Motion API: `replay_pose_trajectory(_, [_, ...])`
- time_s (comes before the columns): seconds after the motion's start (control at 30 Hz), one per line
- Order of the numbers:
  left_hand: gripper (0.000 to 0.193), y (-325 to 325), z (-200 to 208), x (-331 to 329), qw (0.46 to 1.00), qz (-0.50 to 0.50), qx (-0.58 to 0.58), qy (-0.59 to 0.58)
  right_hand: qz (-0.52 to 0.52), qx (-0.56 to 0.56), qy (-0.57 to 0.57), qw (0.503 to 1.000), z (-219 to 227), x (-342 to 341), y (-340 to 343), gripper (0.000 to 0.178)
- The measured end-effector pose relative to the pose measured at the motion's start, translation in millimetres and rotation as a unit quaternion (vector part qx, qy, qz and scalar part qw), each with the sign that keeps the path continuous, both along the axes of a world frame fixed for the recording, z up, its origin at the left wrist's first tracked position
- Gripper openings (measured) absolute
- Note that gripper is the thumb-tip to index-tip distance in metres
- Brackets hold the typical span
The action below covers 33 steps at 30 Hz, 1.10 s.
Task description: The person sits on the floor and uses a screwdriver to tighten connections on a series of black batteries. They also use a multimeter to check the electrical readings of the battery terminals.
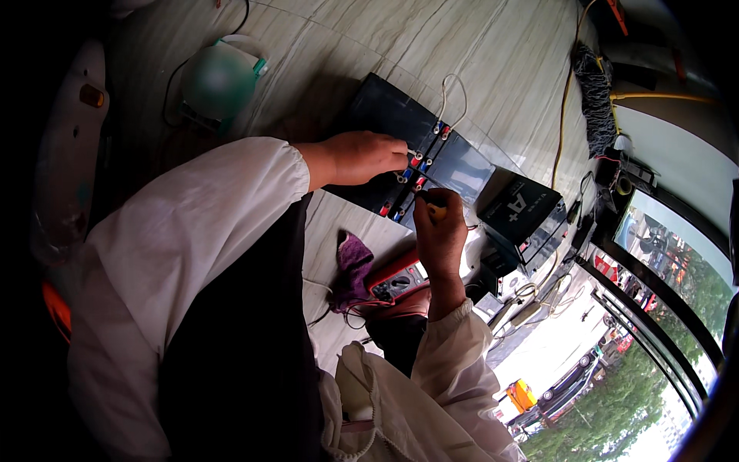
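Observation:
Several black box-shaped batteries [389, 108] lie side by side on the pale tiled floor, with red and blue terminal connectors [416, 160] along their edges. My left hand [362, 156] rests on the batteries, fingertips at one of the connectors. My right hand [440, 229] grips a screwdriver with a yellow handle [436, 208], its tip pointing at the terminals between the batteries. White sleeves cover both of my forearms.
Another black battery [523, 209] stands to the right. A red multimeter [397, 281] and a purple cloth [353, 262] lie near my right wrist. A green round object [219, 79] sits at the far left. Yellow cables [566, 100] run along the right; glass shows a street below.

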<state>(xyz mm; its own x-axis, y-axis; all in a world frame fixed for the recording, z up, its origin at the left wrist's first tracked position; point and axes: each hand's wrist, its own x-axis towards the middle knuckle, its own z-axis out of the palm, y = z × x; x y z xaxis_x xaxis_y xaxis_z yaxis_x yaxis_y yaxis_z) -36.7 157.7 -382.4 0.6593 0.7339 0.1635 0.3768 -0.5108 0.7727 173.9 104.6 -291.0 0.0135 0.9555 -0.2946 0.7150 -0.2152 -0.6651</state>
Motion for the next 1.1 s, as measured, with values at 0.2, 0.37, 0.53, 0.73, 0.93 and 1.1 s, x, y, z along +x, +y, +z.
replay_pose_trajectory(0.2, [0.013, 0.3, 1.5, -1.1, 1.0, 0.006, 0.002, -0.015, 0.015, 0.028, -0.012, 0.999, 1.0, -3.8, 4.3, 0.026])
replay_pose_trajectory(0.37, [0.013, -1.4, -0.6, -1.3, 1.0, 0.013, -0.003, -0.022, 0.01, 0.023, -0.033, 0.999, 4.0, -10.0, 6.5, 0.027])
replay_pose_trajectory(0.53, [0.012, -1.2, -0.7, -1.1, 1.0, 0.012, -0.009, -0.019, -0.004, 0.033, -0.063, 0.997, 2.3, -13.8, 6.6, 0.029])
replay_pose_trajectory(0.73, [0.012, -1.2, -0.2, -0.5, 1.0, 0.016, -0.01, -0.022, -0.052, 0.009, -0.083, 0.995, 2.0, -16.0, 11.3, 0.031])
replay_pose_trajectory(0.93, [0.013, -1.6, -0.4, -1.2, 1.0, 0.014, -0.011, -0.015, -0.053, 0.007, -0.114, 0.992, 4.2, -19.7, 14.2, 0.033])
replay_pose_trajectory(1.1, [0.014, -1.9, 0.8, -1.1, 1.0, 0.016, -0.016, -0.014, -0.028, 0.013, -0.133, 0.991, 7.7, -25.4, 12.7, 0.031])
